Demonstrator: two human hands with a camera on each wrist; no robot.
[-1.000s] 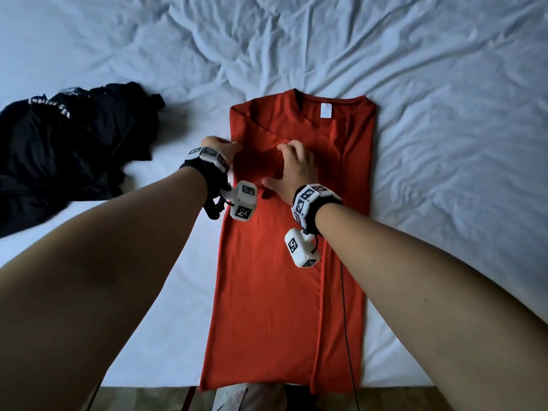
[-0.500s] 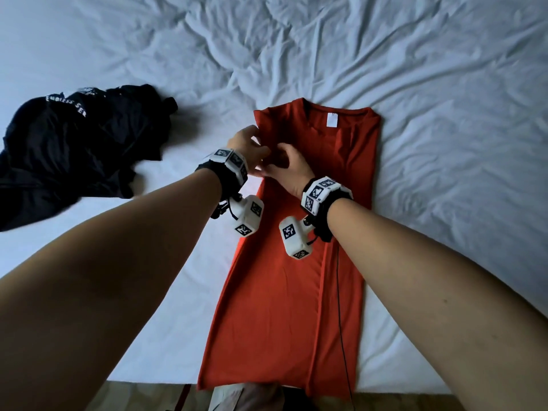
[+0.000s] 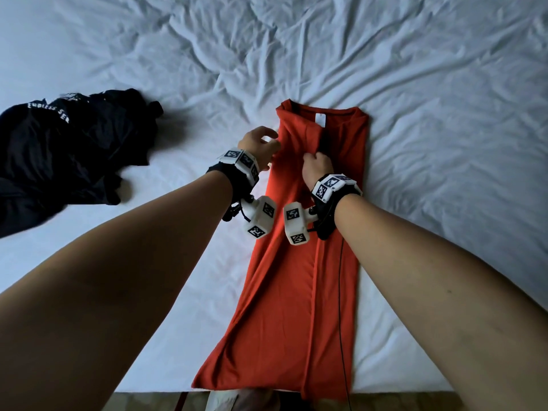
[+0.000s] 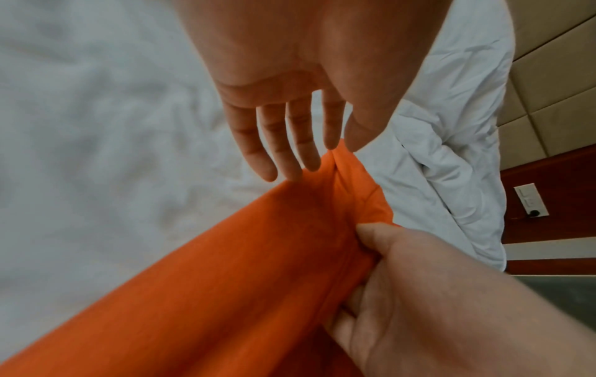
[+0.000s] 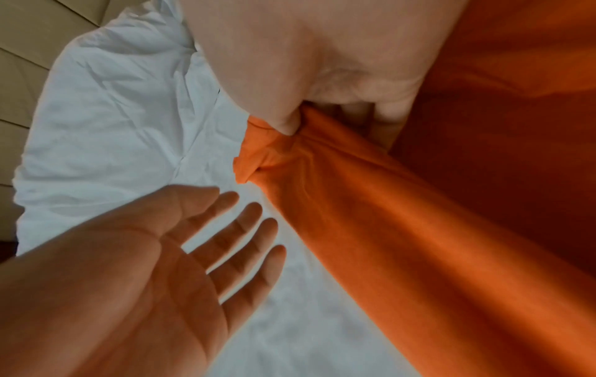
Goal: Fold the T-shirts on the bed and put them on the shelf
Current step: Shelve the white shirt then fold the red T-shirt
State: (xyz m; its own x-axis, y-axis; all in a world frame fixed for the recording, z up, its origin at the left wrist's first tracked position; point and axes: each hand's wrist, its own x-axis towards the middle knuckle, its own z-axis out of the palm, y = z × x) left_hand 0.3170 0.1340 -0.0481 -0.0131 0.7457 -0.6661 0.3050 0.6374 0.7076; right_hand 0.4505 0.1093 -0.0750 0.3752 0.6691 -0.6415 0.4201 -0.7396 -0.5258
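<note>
white duvet (image 4: 451,158) bunched | tan padded headboard (image 4: 554,84) | wall socket plate (image 4: 530,200)

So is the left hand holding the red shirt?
No, the left hand is spread open beside the red shirt; only the right hand pinches it.

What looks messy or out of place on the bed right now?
The black T-shirt lies crumpled in a heap at the left, unfolded, while the red T-shirt beside it is folded into a long strip on the wrinkled bed sheet.

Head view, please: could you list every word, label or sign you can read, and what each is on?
"ENDLESS SE…", white letters on the black T-shirt; the rest is hidden in folds.
White neck label inside the red T-shirt: too small to read.
Wrist bands: black-and-white square codes, no words.
</note>
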